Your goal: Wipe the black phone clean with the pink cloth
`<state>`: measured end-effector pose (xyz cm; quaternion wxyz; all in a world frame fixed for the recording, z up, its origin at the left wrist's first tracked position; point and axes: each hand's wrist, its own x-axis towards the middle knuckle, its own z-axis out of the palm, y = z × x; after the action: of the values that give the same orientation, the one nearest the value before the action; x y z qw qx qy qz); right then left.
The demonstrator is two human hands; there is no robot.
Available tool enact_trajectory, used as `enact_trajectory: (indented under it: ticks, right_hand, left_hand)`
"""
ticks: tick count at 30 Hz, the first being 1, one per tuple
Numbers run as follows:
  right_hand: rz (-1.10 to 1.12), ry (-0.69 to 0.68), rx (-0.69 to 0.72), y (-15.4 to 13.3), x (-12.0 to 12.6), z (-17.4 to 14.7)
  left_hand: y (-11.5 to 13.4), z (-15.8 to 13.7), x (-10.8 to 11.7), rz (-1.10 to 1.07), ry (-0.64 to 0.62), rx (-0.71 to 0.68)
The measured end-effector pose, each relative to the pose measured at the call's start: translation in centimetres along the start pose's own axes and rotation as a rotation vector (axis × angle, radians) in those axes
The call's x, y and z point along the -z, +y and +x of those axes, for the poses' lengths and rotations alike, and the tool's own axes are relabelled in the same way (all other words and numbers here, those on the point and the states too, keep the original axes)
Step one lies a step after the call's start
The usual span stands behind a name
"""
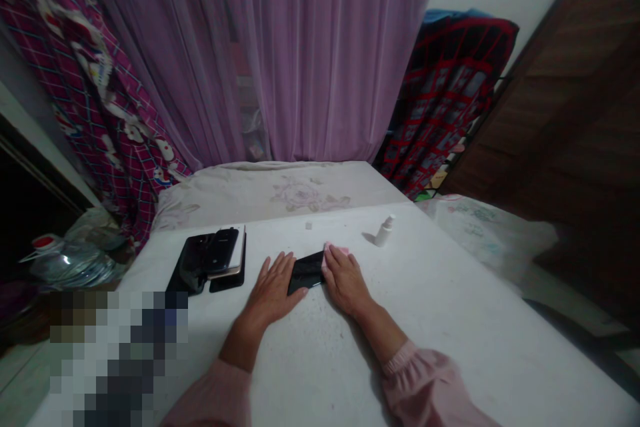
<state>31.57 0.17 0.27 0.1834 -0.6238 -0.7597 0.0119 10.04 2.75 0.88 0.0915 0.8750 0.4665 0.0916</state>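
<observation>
Nearest: pink sleeves [430,380] at the near edge, left and right, forearms reaching inward over a white table [320,373].

Phone [306,271]: dark, glossy, lying flat mid-table between the two hands, a little beyond the wrists. Its right end is partly covered.

Left hand [274,288]: open, palm down at the phone's left end. Fingers extended toward the far side, slightly apart; thumb spread out along the phone's near left corner. Touching the phone; nothing lifted.

Right hand [347,281]: fingers bent and closed over a pink cloth [328,249], bunched against the phone's right end. Cloth shows beyond the fingertips and a little to the right; the rest is hidden under the hand.

Just beyond the phone, a small pale square [309,225], too small to identify. Farther right, a white bottle [384,231], upright, well apart from the right hand.

Left of the left hand, a black case [186,265] lies flat. Beside it, a stack: a dark blue phone [223,250] on top, overlapping a white item [239,245].

Far side: floral cloth [300,195], then a purple curtain [330,53]. Left, beside the table, a clear jug [70,261] with a red cap. Right, past the table's edge, a plastic bag [480,230]; behind it, brown wood panelling [550,113].
</observation>
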Motion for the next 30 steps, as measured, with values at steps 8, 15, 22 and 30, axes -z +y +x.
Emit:
enact_trajectory:
  ticks: [8,15,22,30]
  right_hand:
    - [-0.04,0.002,0.125,-2.3,0.4,-0.4]
    - [-0.041,-0.006,0.2,-2.6,0.3,-2.3]
    - [-0.133,-0.014,-0.076,-0.3,0.3,-2.9]
    - [-0.023,-0.038,0.259,-2.4,0.8,-3.4]
  left_hand:
    - [0.3,0.0,0.0,0.017,0.009,0.018]
    - [0.3,0.0,0.1,0.012,0.019,0.021]
    - [0.0,0.0,0.0,0.009,0.016,0.013]
    - [-0.6,0.0,-0.6,-0.005,0.035,-0.02]
